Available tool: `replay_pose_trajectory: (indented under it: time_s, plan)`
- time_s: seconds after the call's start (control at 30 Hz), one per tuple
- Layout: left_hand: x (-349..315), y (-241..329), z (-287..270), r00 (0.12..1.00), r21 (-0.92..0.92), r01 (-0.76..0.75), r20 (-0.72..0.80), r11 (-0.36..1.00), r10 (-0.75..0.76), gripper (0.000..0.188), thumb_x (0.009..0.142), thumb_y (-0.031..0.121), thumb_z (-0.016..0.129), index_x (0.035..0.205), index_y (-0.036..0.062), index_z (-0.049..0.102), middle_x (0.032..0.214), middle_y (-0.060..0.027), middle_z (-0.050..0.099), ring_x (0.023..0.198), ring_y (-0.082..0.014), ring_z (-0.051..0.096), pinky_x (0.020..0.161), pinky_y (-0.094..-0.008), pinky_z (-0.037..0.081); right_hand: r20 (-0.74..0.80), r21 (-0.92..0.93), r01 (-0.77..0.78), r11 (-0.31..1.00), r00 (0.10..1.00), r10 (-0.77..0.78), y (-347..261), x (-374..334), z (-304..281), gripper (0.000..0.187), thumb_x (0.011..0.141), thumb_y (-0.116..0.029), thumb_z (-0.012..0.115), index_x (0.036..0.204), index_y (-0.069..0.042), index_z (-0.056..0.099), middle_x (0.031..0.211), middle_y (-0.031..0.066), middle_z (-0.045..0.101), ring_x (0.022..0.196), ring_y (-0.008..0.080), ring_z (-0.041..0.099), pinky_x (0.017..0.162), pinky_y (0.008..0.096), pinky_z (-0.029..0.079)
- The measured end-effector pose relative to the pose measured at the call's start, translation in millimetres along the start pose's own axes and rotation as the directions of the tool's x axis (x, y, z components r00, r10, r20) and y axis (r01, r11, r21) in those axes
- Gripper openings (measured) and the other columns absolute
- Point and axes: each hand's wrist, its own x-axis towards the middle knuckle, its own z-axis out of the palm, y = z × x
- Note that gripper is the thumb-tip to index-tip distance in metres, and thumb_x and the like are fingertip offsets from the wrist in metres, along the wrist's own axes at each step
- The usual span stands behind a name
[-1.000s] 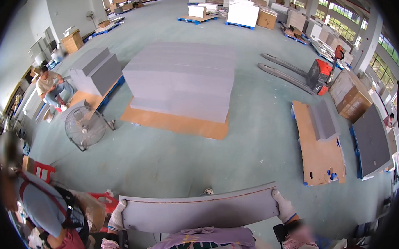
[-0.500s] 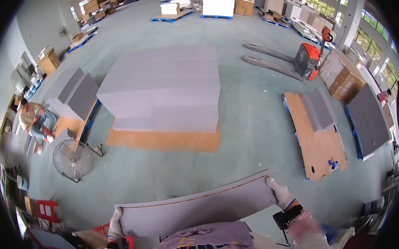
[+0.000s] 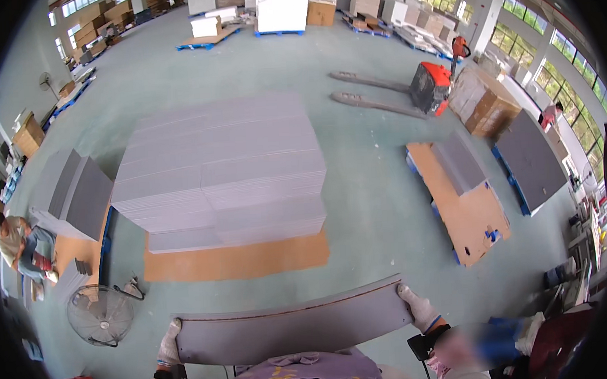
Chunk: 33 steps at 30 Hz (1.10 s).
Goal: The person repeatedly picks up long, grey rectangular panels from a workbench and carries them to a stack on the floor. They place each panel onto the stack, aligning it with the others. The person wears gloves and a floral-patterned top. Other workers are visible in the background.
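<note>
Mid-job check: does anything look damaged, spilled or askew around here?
One thing: the brown cardboard sheet at right has what look like ragged holes toward its near end, with blue showing, so it seems torn. The grey board shows no clear damage; its bend may be lens distortion.

Factory or warehouse hall | pallet truck (image 3: 431, 88), right | board stack (image 3: 220, 173), left of it | fan (image 3: 101, 315), near left | carton (image 3: 486, 103), far right | blue pallet (image 3: 279, 33), far | column (image 3: 489, 14), tall windows (image 3: 567, 79), far right | wide green-grey floor (image 3: 368, 241)
</note>
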Motion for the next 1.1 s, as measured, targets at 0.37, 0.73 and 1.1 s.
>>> replay_pose_trajectory:
  time_s: [0.37, 0.73, 1.1]
  plan:
    - [138.6, 81.7, 24.4, 0.989, 0.121, 0.145, -0.044, 0.982, -0.141, 0.06, 0.09, 0.049, 0.062, 0.127, 0.0031, 0.053, 0.116, -0.0137, 0.063, 0.101, -0.026, 0.064, 0.087, -0.0399, 0.053, -0.065, 0.051, -0.162, 0.985, 0.984, 0.166, -25.4, 114.2, 45.9, 0.07, 0.093, -0.051, 0.057, 0.136, 0.004, 0.048, 0.124, 0.0129, 0.058, 0.111, 0.0179, 0.055, 0.096, 0.0313, 0.044]
    - [352.1, 44.7, 42.6, 0.961, 0.118, 0.172, -0.239, 0.978, -0.14, 0.063, 0.089, 0.055, 0.061, 0.126, 0.0046, 0.055, 0.116, -0.0103, 0.063, 0.099, -0.0219, 0.064, 0.084, -0.0375, 0.054, 0.078, -0.254, -0.085, 0.963, 0.991, 0.107, -53.6, 430.5, 99.6, 0.066, 0.096, -0.049, 0.051, 0.133, 0.006, 0.051, 0.125, 0.0128, 0.059, 0.113, 0.0191, 0.056, 0.098, 0.0313, 0.042]
    - [560.0, 0.6, 9.0, 0.949, 0.227, 0.206, -0.284, 0.952, -0.137, 0.062, 0.088, 0.054, 0.062, 0.125, 0.0051, 0.055, 0.109, -0.0077, 0.062, 0.094, -0.0189, 0.063, 0.079, -0.0339, 0.055, -0.049, -0.288, -0.104, 0.952, 0.994, 0.094, 14.9, 611.5, 130.6, 0.067, 0.094, -0.051, 0.054, 0.136, 0.001, 0.051, 0.133, 0.0102, 0.057, 0.121, 0.0176, 0.05, 0.105, 0.031, 0.036]
